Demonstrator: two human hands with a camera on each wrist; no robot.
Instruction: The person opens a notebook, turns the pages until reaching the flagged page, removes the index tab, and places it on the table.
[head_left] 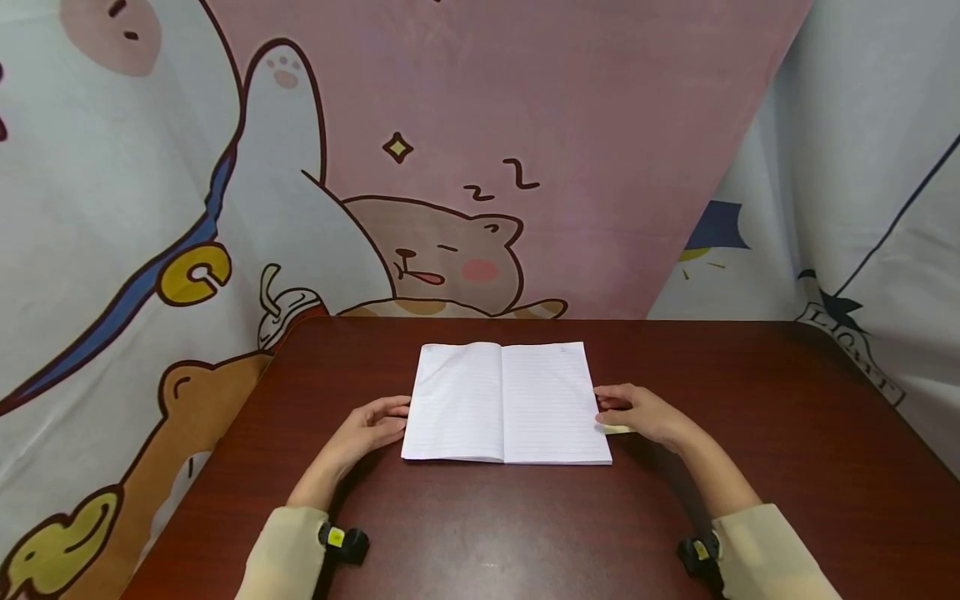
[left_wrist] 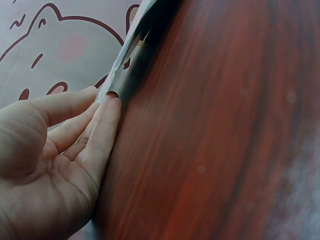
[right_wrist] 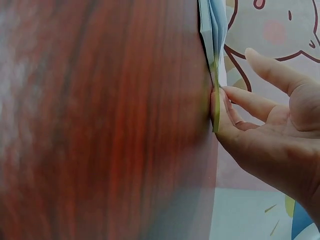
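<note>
An open notebook (head_left: 457, 408) with lined white pages lies on the dark wooden table, its spine pointing away from me. My left hand (head_left: 372, 427) pinches its left edge; in the left wrist view the thumb is at the page edge and the fingers (left_wrist: 105, 122) reach underneath. At the right edge is my right hand (head_left: 643, 414), its fingers touching the notebook's side from below. The right thumb (right_wrist: 272, 67) stands raised off the pages in the right wrist view. A pale yellow strip (head_left: 618, 430) sticks out from under the notebook, against the right fingers.
The reddish-brown table (head_left: 510, 533) extends around the notebook. Behind it hangs a cloth (head_left: 600, 125) printed with cartoon animals. Black wrist cameras (head_left: 345, 543) sit at both sleeve cuffs.
</note>
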